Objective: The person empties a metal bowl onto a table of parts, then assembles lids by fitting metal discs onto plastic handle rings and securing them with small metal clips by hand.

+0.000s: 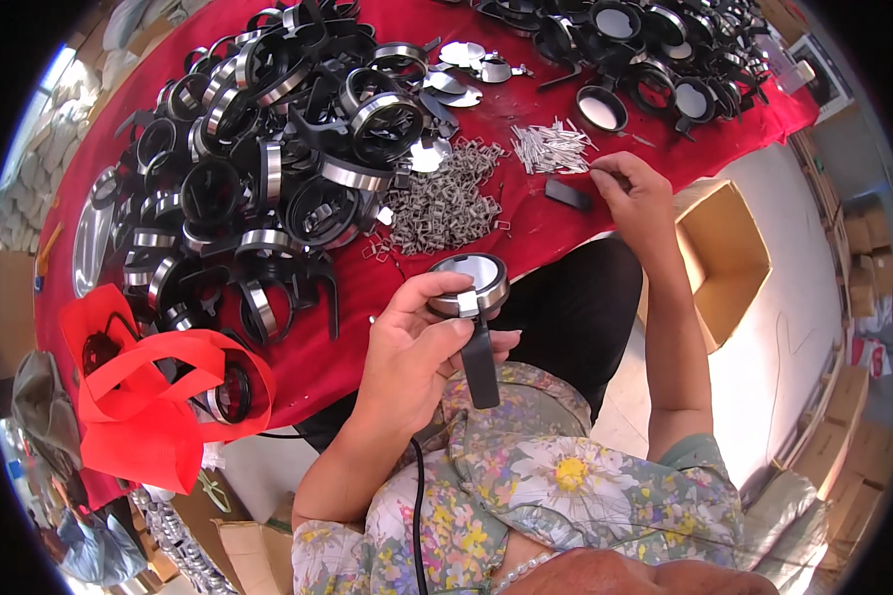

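Observation:
My left hand [407, 362] is closed around a round black-and-steel lid [481, 273] with a pale disc in its top. A flat black handle [480, 367] hangs down from the lid toward me, and a small bright metal piece sits where the two join. At the table's near edge, the fingers of my right hand [633, 193] are pinched together; whatever lies between them is too small or hidden to make out. Those fingertips are beside a pile of thin silvery pins [551, 149] and a small dark grey block [569, 194].
Small metal clips [446, 203] lie heaped on the red cloth [536, 238]. Black rings with steel bands [268, 159] pile up at left, and more black parts [655, 59] at far right. A red fabric bag [149, 397] rests front left; an open cardboard box [724, 253] stands right.

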`<action>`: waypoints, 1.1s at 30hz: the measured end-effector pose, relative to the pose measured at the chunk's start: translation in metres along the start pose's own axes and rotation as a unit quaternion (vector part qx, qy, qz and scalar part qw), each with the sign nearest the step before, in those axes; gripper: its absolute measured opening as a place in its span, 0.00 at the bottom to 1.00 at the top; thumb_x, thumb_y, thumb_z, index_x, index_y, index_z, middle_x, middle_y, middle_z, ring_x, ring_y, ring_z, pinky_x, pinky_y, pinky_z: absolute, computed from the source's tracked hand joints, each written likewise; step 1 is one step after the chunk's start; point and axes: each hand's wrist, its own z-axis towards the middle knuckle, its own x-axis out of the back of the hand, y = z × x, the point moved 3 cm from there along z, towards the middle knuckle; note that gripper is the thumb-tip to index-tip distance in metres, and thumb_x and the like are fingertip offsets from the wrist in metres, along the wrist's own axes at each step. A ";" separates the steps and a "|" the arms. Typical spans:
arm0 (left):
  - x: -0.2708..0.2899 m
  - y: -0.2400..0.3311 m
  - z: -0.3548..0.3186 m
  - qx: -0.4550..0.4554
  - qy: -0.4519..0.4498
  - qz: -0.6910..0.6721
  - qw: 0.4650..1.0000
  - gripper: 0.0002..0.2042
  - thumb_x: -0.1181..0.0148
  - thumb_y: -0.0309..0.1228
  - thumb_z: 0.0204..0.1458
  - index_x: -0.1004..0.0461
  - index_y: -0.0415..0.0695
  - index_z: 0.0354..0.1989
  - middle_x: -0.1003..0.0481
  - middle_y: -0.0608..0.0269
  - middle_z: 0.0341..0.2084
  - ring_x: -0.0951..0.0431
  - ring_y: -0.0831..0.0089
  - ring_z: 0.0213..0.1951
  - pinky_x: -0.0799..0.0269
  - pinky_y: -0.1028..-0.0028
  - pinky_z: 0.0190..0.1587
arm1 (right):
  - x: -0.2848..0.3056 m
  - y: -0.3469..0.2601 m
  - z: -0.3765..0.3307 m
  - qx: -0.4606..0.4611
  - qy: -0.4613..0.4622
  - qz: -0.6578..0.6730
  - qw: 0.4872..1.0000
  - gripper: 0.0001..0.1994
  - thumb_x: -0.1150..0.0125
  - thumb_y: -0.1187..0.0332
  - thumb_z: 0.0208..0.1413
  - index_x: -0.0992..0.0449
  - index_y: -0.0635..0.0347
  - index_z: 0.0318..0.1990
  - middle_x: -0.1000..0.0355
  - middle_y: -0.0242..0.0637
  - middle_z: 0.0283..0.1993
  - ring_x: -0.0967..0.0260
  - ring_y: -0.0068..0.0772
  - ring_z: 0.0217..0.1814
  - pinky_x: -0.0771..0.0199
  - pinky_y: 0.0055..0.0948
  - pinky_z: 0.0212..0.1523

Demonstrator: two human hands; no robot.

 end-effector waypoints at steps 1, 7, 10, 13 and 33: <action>0.001 0.000 0.001 0.004 -0.005 -0.010 1.000 0.19 0.50 0.20 0.54 0.35 0.37 0.55 0.25 0.44 0.45 0.17 0.52 0.40 0.16 0.60 0.42 | -0.002 0.001 0.003 0.028 0.003 -0.010 1.000 0.05 0.38 0.75 0.56 0.21 0.64 0.38 0.26 0.33 0.29 0.30 0.22 0.31 0.31 0.24 0.33; 0.004 0.001 0.002 -0.006 -0.011 -0.018 1.000 0.17 0.50 0.18 0.53 0.34 0.37 0.53 0.25 0.45 0.45 0.17 0.52 0.40 0.16 0.61 0.41 | -0.012 -0.001 0.014 0.089 -0.033 -0.133 0.987 0.06 0.36 0.71 0.51 0.21 0.61 0.35 0.29 0.42 0.32 0.28 0.49 0.36 0.29 0.41 0.37; 0.004 0.000 0.002 -0.005 0.025 0.022 0.999 0.19 0.53 0.19 0.49 0.34 0.37 0.52 0.24 0.44 0.44 0.16 0.54 0.35 0.15 0.62 0.37 | -0.013 -0.007 0.018 0.133 -0.042 -0.203 0.969 0.04 0.37 0.71 0.51 0.23 0.61 0.33 0.29 0.41 0.32 0.28 0.51 0.36 0.29 0.44 0.36; 0.002 0.003 0.003 -0.003 0.022 0.030 0.999 0.19 0.54 0.18 0.49 0.34 0.37 0.51 0.24 0.43 0.44 0.16 0.55 0.35 0.15 0.62 0.36 | -0.014 -0.011 0.021 0.152 -0.069 -0.262 0.951 0.03 0.39 0.71 0.51 0.25 0.60 0.32 0.28 0.41 0.34 0.28 0.51 0.37 0.28 0.46 0.37; 0.015 -0.003 -0.002 -0.003 0.021 -0.035 0.999 0.16 0.48 0.20 0.52 0.31 0.41 0.50 0.24 0.45 0.42 0.16 0.58 0.32 0.17 0.62 0.33 | -0.010 -0.009 0.032 0.002 -0.070 -0.058 0.996 0.09 0.38 0.69 0.52 0.23 0.63 0.39 0.24 0.39 0.30 0.26 0.32 0.29 0.27 0.31 0.32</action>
